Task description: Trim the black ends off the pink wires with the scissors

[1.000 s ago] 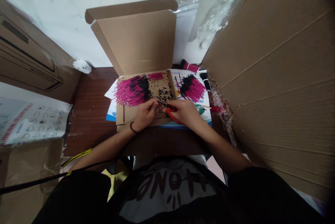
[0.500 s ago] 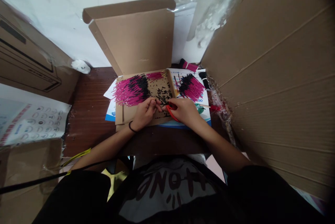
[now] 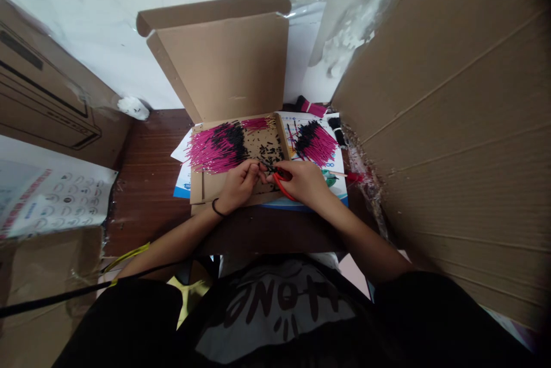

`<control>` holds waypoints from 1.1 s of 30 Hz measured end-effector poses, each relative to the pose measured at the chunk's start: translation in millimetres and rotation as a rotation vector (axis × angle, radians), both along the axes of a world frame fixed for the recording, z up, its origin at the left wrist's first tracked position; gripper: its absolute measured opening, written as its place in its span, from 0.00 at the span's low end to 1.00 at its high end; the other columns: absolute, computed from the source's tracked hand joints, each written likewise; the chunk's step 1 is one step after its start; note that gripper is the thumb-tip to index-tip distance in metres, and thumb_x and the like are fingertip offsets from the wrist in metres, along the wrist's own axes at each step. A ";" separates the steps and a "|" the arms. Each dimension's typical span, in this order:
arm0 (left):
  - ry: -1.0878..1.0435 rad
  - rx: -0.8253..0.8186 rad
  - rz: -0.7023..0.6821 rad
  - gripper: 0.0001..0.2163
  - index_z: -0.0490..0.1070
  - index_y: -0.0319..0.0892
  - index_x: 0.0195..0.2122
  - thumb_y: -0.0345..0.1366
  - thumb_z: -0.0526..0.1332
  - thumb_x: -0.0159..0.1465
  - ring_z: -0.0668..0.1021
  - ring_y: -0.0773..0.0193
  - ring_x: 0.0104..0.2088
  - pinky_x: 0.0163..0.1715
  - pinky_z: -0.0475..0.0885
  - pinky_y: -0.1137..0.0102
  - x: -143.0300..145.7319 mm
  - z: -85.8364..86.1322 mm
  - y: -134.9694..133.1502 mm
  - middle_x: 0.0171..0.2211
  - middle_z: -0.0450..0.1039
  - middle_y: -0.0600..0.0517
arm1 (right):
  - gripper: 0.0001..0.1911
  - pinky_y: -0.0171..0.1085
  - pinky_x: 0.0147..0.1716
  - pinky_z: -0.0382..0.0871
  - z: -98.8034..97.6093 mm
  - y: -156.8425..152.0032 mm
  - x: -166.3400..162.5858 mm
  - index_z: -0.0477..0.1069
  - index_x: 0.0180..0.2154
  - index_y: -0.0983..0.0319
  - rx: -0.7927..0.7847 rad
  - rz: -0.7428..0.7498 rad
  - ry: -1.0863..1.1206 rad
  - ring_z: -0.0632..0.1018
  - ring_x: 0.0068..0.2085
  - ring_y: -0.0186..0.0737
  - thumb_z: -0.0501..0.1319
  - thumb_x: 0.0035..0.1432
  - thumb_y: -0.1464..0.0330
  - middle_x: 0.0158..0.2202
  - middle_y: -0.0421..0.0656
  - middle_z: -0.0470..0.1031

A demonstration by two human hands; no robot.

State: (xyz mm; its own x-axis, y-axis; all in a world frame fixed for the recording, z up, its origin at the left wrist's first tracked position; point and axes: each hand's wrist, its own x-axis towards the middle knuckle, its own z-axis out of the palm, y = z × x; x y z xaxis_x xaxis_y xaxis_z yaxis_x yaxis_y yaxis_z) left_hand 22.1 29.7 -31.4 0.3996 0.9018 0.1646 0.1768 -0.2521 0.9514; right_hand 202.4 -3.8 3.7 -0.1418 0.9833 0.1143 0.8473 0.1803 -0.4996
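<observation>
My right hand (image 3: 305, 180) is closed around red-handled cutters (image 3: 283, 185); whether they are scissors or pliers I cannot tell. Their dark tip points left, close to the fingers of my left hand (image 3: 241, 180). That hand is closed in a pinch, and what it holds is too small to make out. Both hands are over the front of an open cardboard box (image 3: 197, 189). Inside lies a big pile of magenta wires with black ends (image 3: 213, 147) on the left. Small black cut pieces (image 3: 269, 151) are scattered to the right of it.
A second wire pile (image 3: 321, 145) lies on printed paper right of the box. Tied bundles (image 3: 313, 108) sit behind it. The box lid (image 3: 224, 69) stands up at the back. Large cardboard (image 3: 451, 127) walls the right side; another carton (image 3: 51, 98) stands left.
The cutters' dark tip now shows beside my left fingers, where it was hardly visible before. Both hands stay in nearly the same place.
</observation>
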 end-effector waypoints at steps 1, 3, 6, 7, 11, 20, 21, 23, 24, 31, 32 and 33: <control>0.014 0.018 -0.001 0.18 0.70 0.41 0.35 0.50 0.49 0.67 0.71 0.69 0.21 0.23 0.64 0.73 -0.2 0.6 0.2 0.24 0.74 0.52 | 0.17 0.35 0.30 0.61 0.6 -0.1 0.0 0.78 0.41 0.57 -0.008 -0.001 -0.002 0.79 0.36 0.44 0.61 0.55 0.55 0.36 0.45 0.81; 0.035 0.060 0.002 0.17 0.70 0.40 0.35 0.49 0.50 0.67 0.73 0.69 0.24 0.25 0.65 0.73 -0.7 2.0 0.7 0.24 0.74 0.52 | 0.17 0.35 0.29 0.60 1.9 -0.2 -0.1 0.78 0.41 0.57 -0.021 0.002 -0.003 0.79 0.35 0.43 0.61 0.55 0.54 0.36 0.45 0.81; 0.063 0.107 0.010 0.17 0.70 0.40 0.34 0.47 0.50 0.67 0.74 0.68 0.26 0.27 0.66 0.73 -1.2 3.8 1.6 0.24 0.73 0.52 | 0.18 0.35 0.28 0.59 3.5 -0.2 0.0 0.79 0.39 0.57 -0.028 0.009 0.009 0.78 0.34 0.42 0.60 0.55 0.53 0.35 0.45 0.81; 0.073 0.119 0.012 0.17 0.70 0.40 0.34 0.47 0.50 0.67 0.74 0.68 0.26 0.28 0.66 0.73 -1.4 4.2 1.8 0.24 0.73 0.52 | 0.18 0.35 0.28 0.58 3.8 -0.2 0.1 0.79 0.39 0.57 -0.029 0.011 0.011 0.78 0.34 0.42 0.60 0.55 0.53 0.34 0.45 0.81; 0.105 0.151 0.014 0.17 0.70 0.40 0.33 0.47 0.51 0.67 0.74 0.68 0.26 0.29 0.67 0.73 -1.3 6.1 2.0 0.24 0.74 0.52 | 0.18 0.35 0.28 0.57 3.7 0.0 0.7 0.79 0.38 0.57 -0.029 0.020 0.004 0.78 0.34 0.42 0.59 0.56 0.52 0.34 0.45 0.81; 0.146 0.176 0.028 0.19 0.69 0.40 0.27 0.48 0.50 0.67 0.74 0.67 0.27 0.30 0.67 0.73 0.5 13.4 0.5 0.24 0.73 0.51 | 0.15 0.34 0.29 0.57 3.3 0.1 1.2 0.79 0.35 0.57 -0.014 0.039 0.014 0.77 0.32 0.40 0.61 0.54 0.55 0.32 0.44 0.80; 0.149 0.181 0.025 0.19 0.69 0.40 0.27 0.47 0.50 0.67 0.74 0.67 0.26 0.30 0.67 0.73 0.2 13.2 0.5 0.24 0.73 0.52 | 0.15 0.34 0.28 0.57 3.5 0.2 1.2 0.79 0.35 0.58 -0.016 0.042 0.010 0.77 0.32 0.40 0.61 0.55 0.55 0.31 0.44 0.80; 0.152 0.186 0.011 0.18 0.69 0.40 0.27 0.46 0.50 0.67 0.74 0.68 0.27 0.30 0.66 0.73 -0.3 12.3 0.5 0.24 0.73 0.52 | 0.15 0.34 0.28 0.55 3.8 0.8 1.7 0.78 0.34 0.58 -0.029 0.049 -0.002 0.76 0.30 0.39 0.61 0.55 0.54 0.29 0.44 0.79; 0.152 0.183 0.004 0.18 0.69 0.40 0.26 0.45 0.50 0.67 0.73 0.68 0.27 0.30 0.66 0.73 -0.5 11.6 0.4 0.24 0.73 0.52 | 0.16 0.34 0.27 0.55 3.8 1.2 2.1 0.78 0.33 0.58 -0.041 0.053 -0.009 0.75 0.30 0.39 0.60 0.55 0.54 0.29 0.44 0.79; -0.052 -0.112 -0.058 0.19 0.69 0.39 0.33 0.51 0.51 0.65 0.66 0.71 0.18 0.20 0.60 0.74 2.0 3.8 1.0 0.22 0.73 0.52 | 0.13 0.34 0.28 0.55 1.8 3.1 3.4 0.78 0.34 0.58 -0.085 0.023 -0.031 0.76 0.31 0.40 0.60 0.56 0.58 0.30 0.45 0.80; -0.088 -0.165 -0.069 0.19 0.69 0.39 0.33 0.52 0.52 0.65 0.65 0.72 0.17 0.18 0.59 0.75 2.3 2.8 1.4 0.22 0.73 0.52 | 0.13 0.34 0.28 0.56 1.4 3.5 3.1 0.78 0.35 0.58 -0.080 0.012 -0.027 0.77 0.32 0.40 0.60 0.56 0.59 0.31 0.45 0.80; -0.115 -0.210 -0.079 0.20 0.69 0.39 0.33 0.52 0.52 0.65 0.64 0.72 0.17 0.17 0.58 0.75 2.4 1.9 2.0 0.22 0.73 0.51 | 0.13 0.34 0.29 0.57 1.1 4.0 2.9 0.78 0.36 0.58 -0.080 0.002 -0.025 0.77 0.32 0.40 0.60 0.56 0.59 0.32 0.46 0.80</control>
State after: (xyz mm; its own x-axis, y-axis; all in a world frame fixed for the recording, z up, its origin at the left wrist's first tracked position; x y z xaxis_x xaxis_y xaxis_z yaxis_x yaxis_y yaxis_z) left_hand 24.5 31.6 -29.5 0.4598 0.8877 0.0256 0.0516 -0.0555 0.9971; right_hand 205.3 0.2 4.8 -0.1458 0.9888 0.0314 0.8592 0.1423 -0.4915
